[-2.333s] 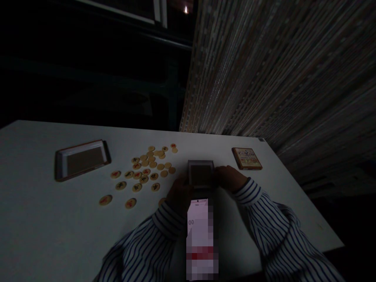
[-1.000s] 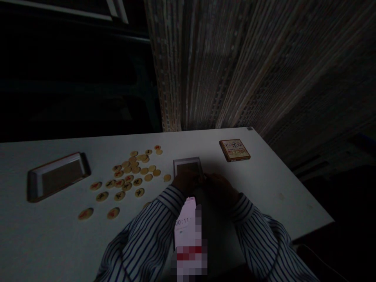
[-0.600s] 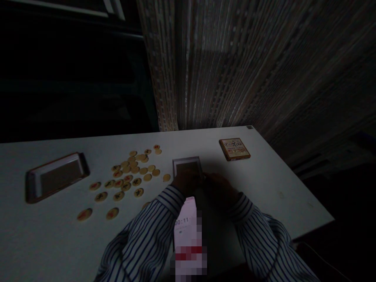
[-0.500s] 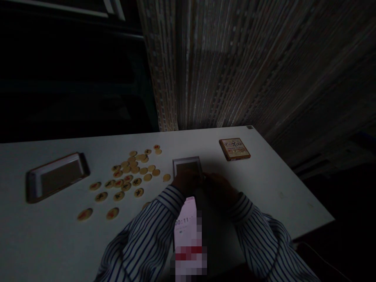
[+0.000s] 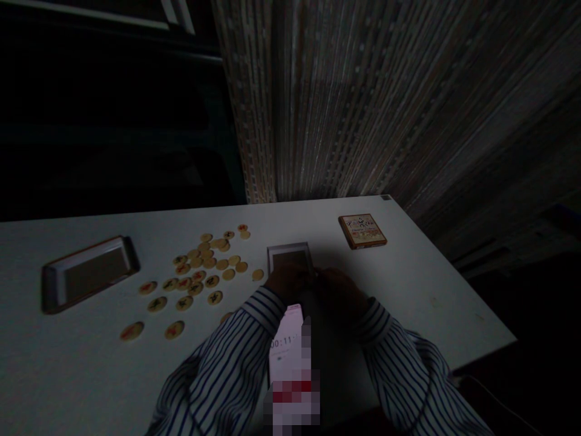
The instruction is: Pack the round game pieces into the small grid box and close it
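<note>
Dim light makes the fingers hard to see. My left hand (image 5: 288, 281) is closed over the near part of an open pale-rimmed box (image 5: 287, 247). My right hand (image 5: 339, 290) is closed just beside the box's right wall, its fingertips close to those of the left. A small light spot shows between the fingertips; what they grip, if anything, I cannot make out. Round wooden Chinese chess pieces (image 5: 209, 263) lie scattered to the left of my hands, some showing red or dark characters. A lit phone (image 5: 287, 342) with a timer lies between my forearms.
An open box half (image 5: 93, 275) lies at the left of the white table (image 5: 403, 290). A closed box with Chinese characters (image 5: 363, 231) sits at the far right. A string curtain (image 5: 313, 121) hangs behind the table's back edge.
Almost nothing differs. Both hands stay at the box, and the pieces and boxes lie as before; the view has shifted very slightly.
</note>
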Demonstrator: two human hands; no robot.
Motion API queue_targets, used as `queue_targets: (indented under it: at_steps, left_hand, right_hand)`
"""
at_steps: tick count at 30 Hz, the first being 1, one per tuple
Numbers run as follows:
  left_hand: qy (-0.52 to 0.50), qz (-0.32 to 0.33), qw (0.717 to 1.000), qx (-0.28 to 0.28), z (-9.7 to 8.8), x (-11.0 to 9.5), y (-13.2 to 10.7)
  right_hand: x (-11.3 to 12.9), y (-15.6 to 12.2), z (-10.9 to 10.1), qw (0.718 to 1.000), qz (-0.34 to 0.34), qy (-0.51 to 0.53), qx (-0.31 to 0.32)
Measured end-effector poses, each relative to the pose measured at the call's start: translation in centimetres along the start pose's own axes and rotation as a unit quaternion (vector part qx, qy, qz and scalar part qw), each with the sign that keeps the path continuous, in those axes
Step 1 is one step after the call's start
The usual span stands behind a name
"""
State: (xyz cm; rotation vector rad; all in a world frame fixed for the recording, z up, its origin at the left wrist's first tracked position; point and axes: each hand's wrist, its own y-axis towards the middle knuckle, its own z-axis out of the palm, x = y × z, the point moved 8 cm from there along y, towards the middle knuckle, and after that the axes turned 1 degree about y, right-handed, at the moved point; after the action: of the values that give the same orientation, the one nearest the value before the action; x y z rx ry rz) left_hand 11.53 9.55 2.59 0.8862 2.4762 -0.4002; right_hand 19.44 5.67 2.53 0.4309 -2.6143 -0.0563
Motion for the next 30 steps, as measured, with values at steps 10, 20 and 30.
queue_targets:
  at_steps: [10,20,30]
  left_hand:
    - [0.015,0.002,1.000,0.000,0.2,0.3,0.2]
    - [0.140,-0.108,0.974,-0.141,-4.6,2.7,-5.2]
    - [0.046,-0.127,0.982,-0.133,-3.2,4.7,-8.9]
  right_hand:
    - [-0.2,0.0,0.2,1.000,-0.016,0.003,-0.021]
    - [0.0,-0.1,-0.3,0.999,-0.002,0.023,-0.035]
    - [0.1,0.0,-0.4,0.999,-0.008,0.025,-0.047]
